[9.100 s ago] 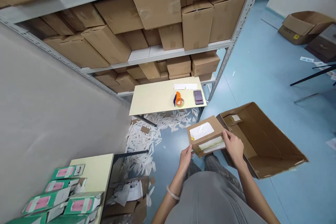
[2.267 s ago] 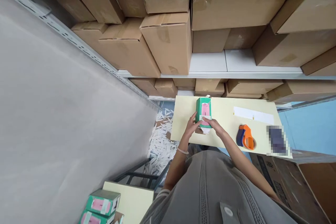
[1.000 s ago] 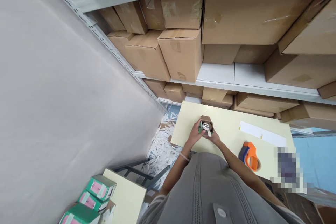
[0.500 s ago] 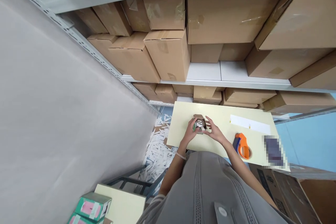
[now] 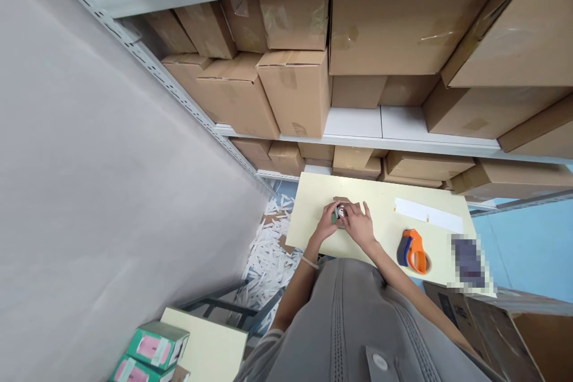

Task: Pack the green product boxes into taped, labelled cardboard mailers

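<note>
On the pale yellow table a small open carton (image 5: 341, 199) stands between my hands, its brown flap up on the far side and a bit of green at its left. Inside sits a round-topped item (image 5: 341, 210) with a dark and silver top, too small to name. My left hand (image 5: 327, 222) is curled round the carton's left side. Over the right part of the round top lies my right hand (image 5: 359, 224), its thumb and fingertips bent onto it and the outer finger raised. Those fingers cover much of the item and the carton's right side.
An orange tape dispenser (image 5: 414, 250), a white strip (image 5: 428, 215) and a blurred dark flat object (image 5: 468, 262) lie right on the table (image 5: 380, 188). Shelves (image 5: 358, 122) with cardboard boxes rise behind. Paper shreds (image 5: 268, 256) cover the floor left; green boxes (image 5: 154, 346) stand lower left.
My right hand has moved left from the carton's right side onto the round top, its fingers now bent over it. My left hand stays at the carton. The view has shifted slightly.
</note>
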Tool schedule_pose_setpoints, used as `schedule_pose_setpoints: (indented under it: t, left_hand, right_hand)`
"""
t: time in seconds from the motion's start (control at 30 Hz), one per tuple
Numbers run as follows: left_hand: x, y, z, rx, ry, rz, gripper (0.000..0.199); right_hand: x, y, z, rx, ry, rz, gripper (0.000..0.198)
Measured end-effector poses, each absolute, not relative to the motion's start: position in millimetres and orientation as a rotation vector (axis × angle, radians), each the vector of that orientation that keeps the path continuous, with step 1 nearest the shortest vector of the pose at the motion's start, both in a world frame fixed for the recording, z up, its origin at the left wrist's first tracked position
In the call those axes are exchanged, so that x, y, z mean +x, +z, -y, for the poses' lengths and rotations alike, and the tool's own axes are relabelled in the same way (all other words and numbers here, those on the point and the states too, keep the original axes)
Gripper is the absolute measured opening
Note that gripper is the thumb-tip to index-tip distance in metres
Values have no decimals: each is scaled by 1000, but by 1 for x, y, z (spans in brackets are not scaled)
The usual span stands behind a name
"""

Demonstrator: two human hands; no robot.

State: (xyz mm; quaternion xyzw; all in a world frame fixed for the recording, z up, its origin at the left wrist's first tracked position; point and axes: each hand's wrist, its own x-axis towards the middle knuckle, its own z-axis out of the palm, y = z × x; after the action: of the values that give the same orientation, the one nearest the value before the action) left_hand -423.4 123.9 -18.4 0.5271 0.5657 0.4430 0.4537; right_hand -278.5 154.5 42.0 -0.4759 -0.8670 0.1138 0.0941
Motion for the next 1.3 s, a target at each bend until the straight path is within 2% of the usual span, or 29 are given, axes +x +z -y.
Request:
schedule_pose_setpoints:
  t: [0.3,0.57,0.83,1.03,1.3]
  left_hand:
    - [-424,-15,-122,1409,1053,-1460,65]
    - [-422,-12,-122,1454,867,-1571,88]
    - [-418,-5,-134,1461,960,-1528,81]
    - [-418,-1,-131,1455,894,-1609,76]
    - [-418,26,-143,1597,924,-1737,66]
  right_hand:
    - [-300,43,-163,-1556,204,2578,31]
    - [-310,40,-174,-1731,228,2593,38]
    - [-317,45,-191,-1830,444,2669,53]
    - [-307,47,-189,-1721,388,2681,55]
    - [-295,72,-192,-1496,143,2531,39]
